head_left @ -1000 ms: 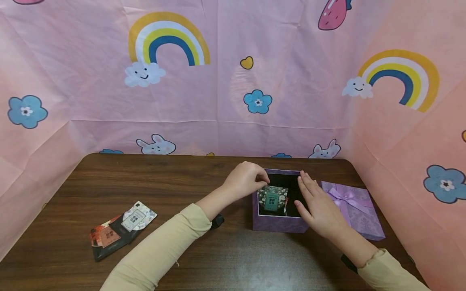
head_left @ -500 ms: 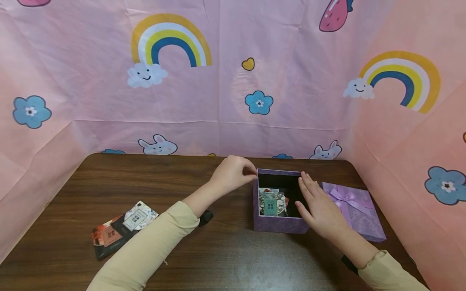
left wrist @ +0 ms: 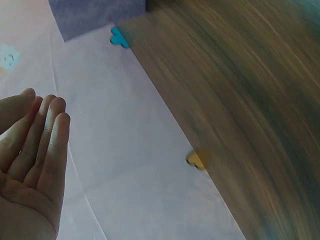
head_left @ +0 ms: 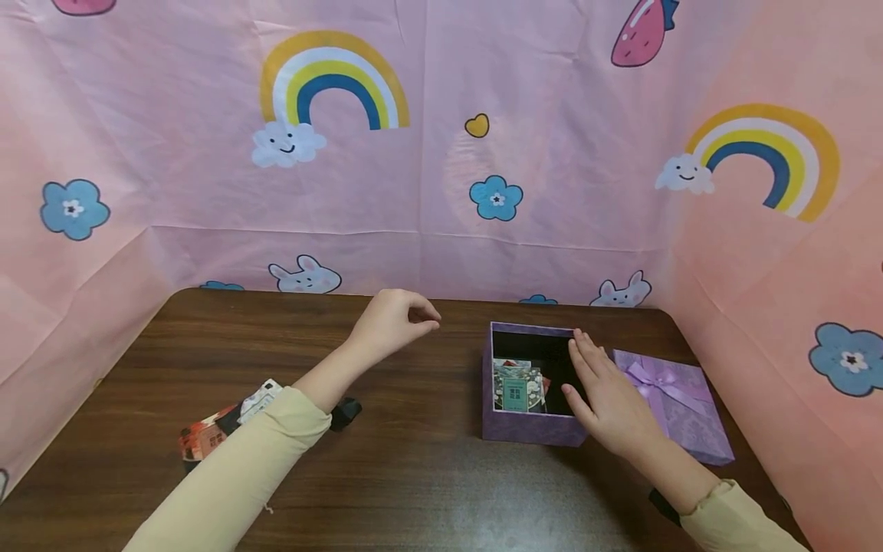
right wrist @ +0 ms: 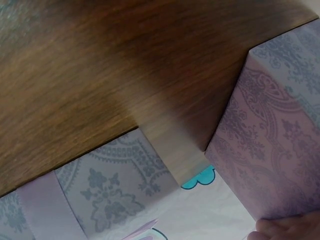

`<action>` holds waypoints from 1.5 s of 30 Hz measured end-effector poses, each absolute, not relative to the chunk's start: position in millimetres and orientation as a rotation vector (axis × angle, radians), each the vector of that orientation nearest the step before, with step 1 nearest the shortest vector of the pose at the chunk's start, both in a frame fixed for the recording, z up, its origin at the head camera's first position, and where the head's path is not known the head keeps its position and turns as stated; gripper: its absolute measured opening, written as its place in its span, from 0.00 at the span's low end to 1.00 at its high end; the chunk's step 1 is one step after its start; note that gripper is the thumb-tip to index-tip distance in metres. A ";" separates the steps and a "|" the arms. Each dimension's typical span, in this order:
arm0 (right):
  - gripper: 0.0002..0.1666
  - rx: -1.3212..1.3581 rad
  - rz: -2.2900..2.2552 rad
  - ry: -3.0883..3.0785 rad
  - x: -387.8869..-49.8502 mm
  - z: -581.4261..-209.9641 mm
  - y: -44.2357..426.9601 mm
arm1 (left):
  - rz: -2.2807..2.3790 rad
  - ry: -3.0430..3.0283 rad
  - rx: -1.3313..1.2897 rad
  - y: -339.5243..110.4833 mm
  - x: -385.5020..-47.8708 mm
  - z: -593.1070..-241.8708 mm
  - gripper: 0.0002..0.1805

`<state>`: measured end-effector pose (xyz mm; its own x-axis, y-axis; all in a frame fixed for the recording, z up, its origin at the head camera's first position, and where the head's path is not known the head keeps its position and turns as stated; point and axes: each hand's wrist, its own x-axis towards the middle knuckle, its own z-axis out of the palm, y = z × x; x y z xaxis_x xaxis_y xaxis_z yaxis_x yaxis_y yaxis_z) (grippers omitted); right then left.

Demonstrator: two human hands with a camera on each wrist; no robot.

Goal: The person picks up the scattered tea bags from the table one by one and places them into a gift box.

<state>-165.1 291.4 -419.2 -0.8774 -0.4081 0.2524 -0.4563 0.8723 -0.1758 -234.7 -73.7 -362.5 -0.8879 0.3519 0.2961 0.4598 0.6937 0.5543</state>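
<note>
The left hand (head_left: 393, 326) is in the air over the table, left of the purple box (head_left: 531, 429). Its fingers are bent loosely towards the thumb and hold nothing; the left wrist view shows the same bare hand (left wrist: 37, 160). The right hand (head_left: 610, 395) rests with straight fingers on the box's right rim, its fingertips (right wrist: 287, 227) just showing in the right wrist view. Inside the uncovered box, small flat sachets (head_left: 519, 389) with printed floral fronts lean at the left side. Part of the dark interior is hidden by the right hand.
A purple lid (head_left: 683, 399) with a ribbon bow lies right of the box, partly behind the right hand. At the left, a red-and-black sachet (head_left: 203, 438) and a white-fronted sachet (head_left: 258, 400) lie partly behind the left sleeve. A patterned cloth (head_left: 441, 176) hangs around the table (head_left: 428, 475).
The left hand has let go of a green-labelled sachet, which now stands in the box, and moved left away from the box. The right hand stays on the rim.
</note>
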 end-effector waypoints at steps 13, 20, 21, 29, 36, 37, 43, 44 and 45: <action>0.41 0.689 0.336 -2.816 -163.5 -417.4 289.5 | -1.067 -2.805 -0.507 -146.7 -224.6 -364.1 0.08; 0.42 0.679 0.348 -2.819 -163.1 -417.5 289.4 | -1.088 -2.872 -0.418 -190.0 -214.3 -374.1 0.10; 0.42 0.680 0.346 -2.816 -163.1 -417.7 289.5 | -1.086 -2.877 -0.396 -195.3 -213.0 -375.3 0.10; 0.41 0.678 0.353 -2.817 -163.1 -417.8 291.1 | -1.100 -2.887 -0.264 -230.8 -195.9 -382.8 0.13; 0.42 0.681 0.360 -2.809 -162.2 -419.5 292.2 | -1.094 -2.922 -0.162 -256.8 -180.7 -394.1 0.17; 0.42 0.683 0.363 -2.808 -162.0 -419.8 292.3 | -1.097 -2.922 -0.149 -260.5 -179.1 -396.2 0.18; 0.42 0.686 0.357 -2.797 -162.8 -420.2 292.2 | -1.071 -2.928 -0.080 -281.1 -172.5 -410.6 0.20; 0.42 0.686 0.355 -2.801 -163.0 -419.8 292.0 | -1.070 -2.933 -0.069 -284.0 -171.6 -413.0 0.20; 0.42 0.684 0.350 -2.802 -163.0 -419.6 291.8 | -1.073 -2.938 -0.060 -286.7 -170.8 -415.1 0.20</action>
